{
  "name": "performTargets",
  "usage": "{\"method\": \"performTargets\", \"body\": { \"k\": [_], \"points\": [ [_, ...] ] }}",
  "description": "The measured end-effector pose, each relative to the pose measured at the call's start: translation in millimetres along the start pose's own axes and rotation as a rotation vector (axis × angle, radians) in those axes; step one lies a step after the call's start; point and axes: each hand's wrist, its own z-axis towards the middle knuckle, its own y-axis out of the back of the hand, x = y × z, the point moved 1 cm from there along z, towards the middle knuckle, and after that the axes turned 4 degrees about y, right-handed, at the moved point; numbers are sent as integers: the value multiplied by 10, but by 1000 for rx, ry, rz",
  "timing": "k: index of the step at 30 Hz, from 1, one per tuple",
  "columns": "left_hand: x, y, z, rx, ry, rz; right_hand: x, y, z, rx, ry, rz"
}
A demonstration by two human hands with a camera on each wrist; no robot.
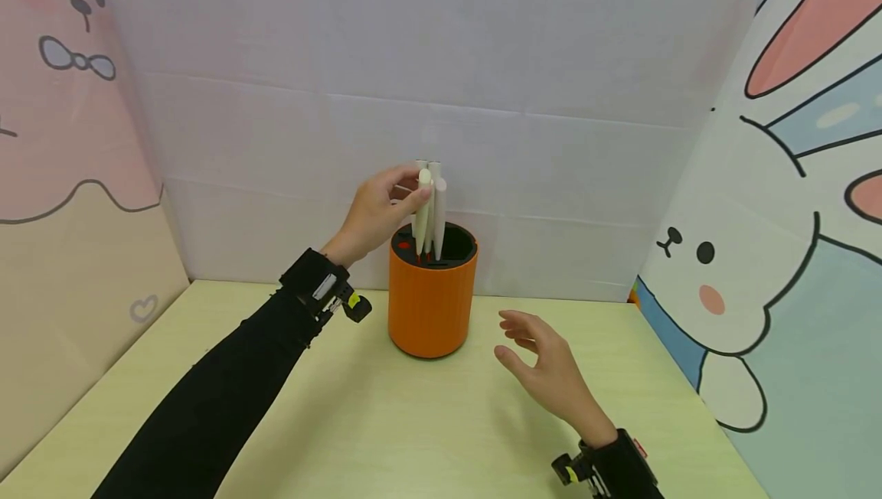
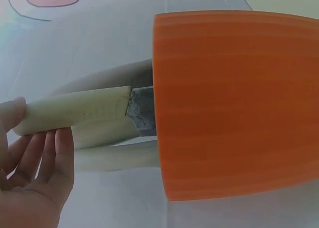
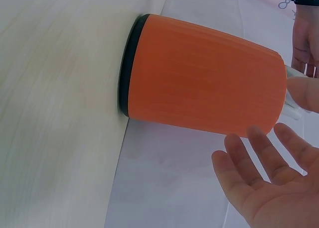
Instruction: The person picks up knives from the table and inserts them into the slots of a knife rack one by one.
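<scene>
An orange round knife block (image 1: 430, 308) with a black top stands upright on the table, several pale handles rising from it. My left hand (image 1: 382, 212) pinches the end of the nearest cream-handled knife (image 2: 79, 106), thumb on one side and fingers on the other. In the left wrist view a short grey stretch of its blade (image 2: 143, 112) shows above the block's rim; the rest is hidden inside. My right hand (image 1: 547, 369) is held to the right of the block, fingers apart and loosely bent, with nothing in it.
The light wooden table (image 1: 344, 422) meets a white cloth backdrop (image 1: 276, 139) close behind the block. A pink cartoon panel (image 1: 76, 116) stands at the left and a rabbit-printed panel (image 1: 772, 269) at the right.
</scene>
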Motion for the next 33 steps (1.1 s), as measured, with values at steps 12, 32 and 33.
{"method": "performTargets", "body": {
  "k": [12, 32, 33],
  "points": [
    [110, -33, -55, 10, 40, -4, -3, -3, -5, -4, 13, -9],
    [149, -49, -116, 12, 87, 45, -1, -1, -1, -1, 16, -13],
    [153, -50, -119, 10, 88, 53, -1, -1, -2, -1, 15, -13]
  ]
}}
